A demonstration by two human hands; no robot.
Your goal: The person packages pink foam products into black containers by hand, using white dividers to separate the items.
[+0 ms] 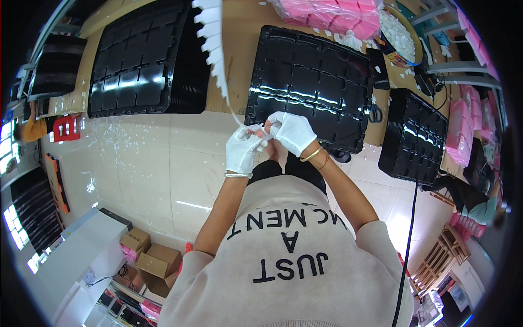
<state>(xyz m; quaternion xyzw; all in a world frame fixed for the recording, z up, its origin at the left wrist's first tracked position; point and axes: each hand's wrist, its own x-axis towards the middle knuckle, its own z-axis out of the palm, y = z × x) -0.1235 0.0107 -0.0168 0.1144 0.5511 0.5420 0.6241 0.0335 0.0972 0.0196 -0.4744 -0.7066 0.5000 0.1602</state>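
The wooden table (239,32) carries several large black moulded trays: one at the left (136,60), one straight ahead of the hands (310,82) and a third at the right (414,136). Pink foam blocks (332,16) lie stacked at the far edge, beside a round bin of white scraps (400,35). White crumbs speckle the pale tiled floor (152,163), and a pair of scissors (376,113) rests beside the middle tray.

A long white toothed foam strip (215,49) hangs in from above, narrows to a thin tail, and ends between the two gloved hands just in front of the middle tray's near edge. The left hand (241,150) has its fingers pinched on the tail end; the right hand (294,132) has its fingers closed on the same strip just beside it, the two hands almost touching.

To do this well, I judge the grips should sit close on either side of the one tooth or joint being worked. The pull should be short and even, so the thin tail does not tear unevenly. The hanging length should stay slack, clear of the tray cells.
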